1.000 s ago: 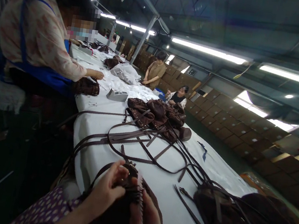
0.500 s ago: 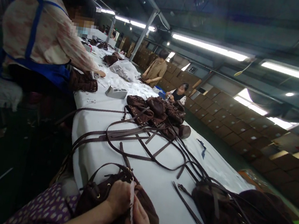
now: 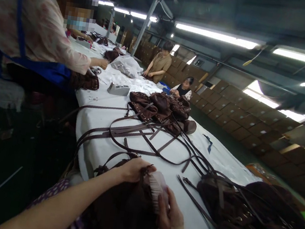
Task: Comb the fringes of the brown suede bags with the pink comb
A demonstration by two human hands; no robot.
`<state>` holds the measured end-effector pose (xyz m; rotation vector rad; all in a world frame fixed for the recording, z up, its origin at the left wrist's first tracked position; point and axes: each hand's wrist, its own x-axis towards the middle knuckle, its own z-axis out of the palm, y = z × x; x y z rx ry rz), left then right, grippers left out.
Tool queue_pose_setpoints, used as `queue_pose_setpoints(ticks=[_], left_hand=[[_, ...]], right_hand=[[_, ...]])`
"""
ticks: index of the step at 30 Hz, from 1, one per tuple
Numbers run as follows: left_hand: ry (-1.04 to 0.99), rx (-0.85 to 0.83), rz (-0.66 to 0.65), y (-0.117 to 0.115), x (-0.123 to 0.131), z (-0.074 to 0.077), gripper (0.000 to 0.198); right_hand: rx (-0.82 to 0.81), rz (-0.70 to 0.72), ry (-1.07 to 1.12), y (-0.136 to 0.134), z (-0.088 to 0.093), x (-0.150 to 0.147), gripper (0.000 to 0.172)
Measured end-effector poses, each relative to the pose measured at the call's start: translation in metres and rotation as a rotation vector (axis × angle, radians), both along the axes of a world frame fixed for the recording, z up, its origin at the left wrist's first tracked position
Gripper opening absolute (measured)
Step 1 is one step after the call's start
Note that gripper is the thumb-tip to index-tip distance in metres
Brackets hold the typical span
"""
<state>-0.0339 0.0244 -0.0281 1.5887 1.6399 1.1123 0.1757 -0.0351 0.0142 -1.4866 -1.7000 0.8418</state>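
A dark brown suede bag (image 3: 123, 209) lies on the near edge of the white-covered table (image 3: 162, 165), against my lap. My left hand (image 3: 132, 169) is closed on the bag's top edge and pins it down. My right hand (image 3: 170, 216) is closed on a small pale brush (image 3: 157, 190), whose bristles rest against the bag's right side. Long brown straps (image 3: 142, 143) trail across the cloth just beyond my hands.
A heap of brown bags (image 3: 254, 221) sits at the right and another pile (image 3: 164, 110) farther along the table. A person in a blue apron (image 3: 38, 32) works at the left side. Two more people (image 3: 159, 66) stand beyond. A grey tape dispenser (image 3: 118, 88) stands on the cloth. Stacked cartons (image 3: 240, 120) line the right.
My left hand has slid up to the bag's top edge and my forearm now stretches across the frame. The brush has moved to the bag's right side with its bristles showing.
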Motion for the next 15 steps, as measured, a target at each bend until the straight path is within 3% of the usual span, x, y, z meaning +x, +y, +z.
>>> queue_pose_setpoints(ticks=[5,9,10,11,13,15], left_hand=[[-0.075,0.030,0.366,-0.004,-0.041,0.014,0.031],[-0.103,0.028,0.667,-0.045,-0.062,0.011,0.028],[-0.117,0.019,0.663,-0.059,-0.058,0.010,0.031],[-0.149,0.005,0.563,-0.074,-0.049,0.009,0.033],[-0.183,-0.145,0.208,-0.098,-0.023,0.006,0.045],[-0.068,-0.293,0.035,-0.113,0.007,0.004,0.057]], right_hand=[[0.005,0.014,0.006,-0.003,-0.031,-0.003,0.047],[-0.108,-0.052,0.139,-0.019,-0.044,-0.001,0.050],[-0.136,-0.061,0.163,-0.021,-0.045,-0.001,0.052],[-0.156,-0.067,0.185,-0.022,-0.044,-0.002,0.053],[-0.179,-0.070,0.222,-0.022,-0.044,-0.002,0.056],[-0.201,-0.060,0.245,-0.020,-0.047,-0.001,0.058]])
